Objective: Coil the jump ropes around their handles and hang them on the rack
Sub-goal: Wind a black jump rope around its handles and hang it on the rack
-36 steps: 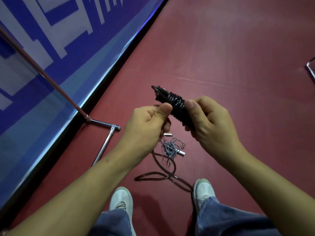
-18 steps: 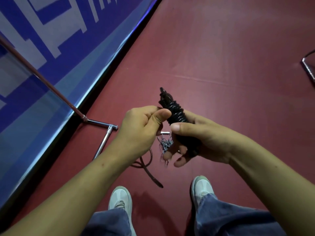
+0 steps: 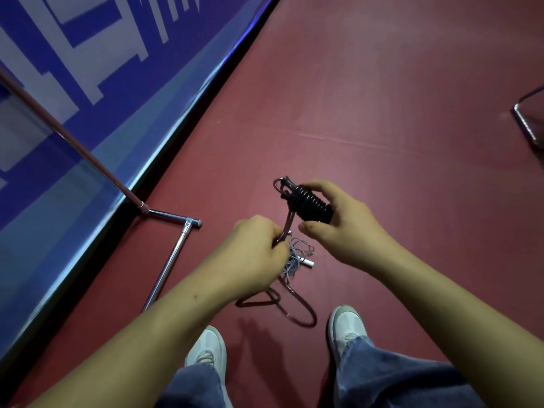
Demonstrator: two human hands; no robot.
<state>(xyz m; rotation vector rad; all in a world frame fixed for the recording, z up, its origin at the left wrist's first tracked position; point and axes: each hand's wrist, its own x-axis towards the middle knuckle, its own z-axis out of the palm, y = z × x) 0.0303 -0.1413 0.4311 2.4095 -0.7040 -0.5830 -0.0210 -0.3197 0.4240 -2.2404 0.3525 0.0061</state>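
Currently the right hand (image 3: 347, 228) grips the black jump rope (image 3: 309, 206), thumb below and fingers curled over the top of the tight coil wound round its handles, holding it in the air above the red floor (image 3: 382, 98). One loose strand (image 3: 287, 223) leaves the far end of the coil and runs down to the left hand (image 3: 256, 254), which pinches it between closed fingers. Below that hand the rest of the strand trails to the floor in slack loops between two white shoes (image 3: 207, 347). A second rope, a thin grey-blue tangle (image 3: 291, 260) with a white handle (image 3: 307, 262), lies on the floor under the hands. The chrome rack (image 3: 166, 269) stands to the left beside a blue banner (image 3: 88, 69), well apart from the coil
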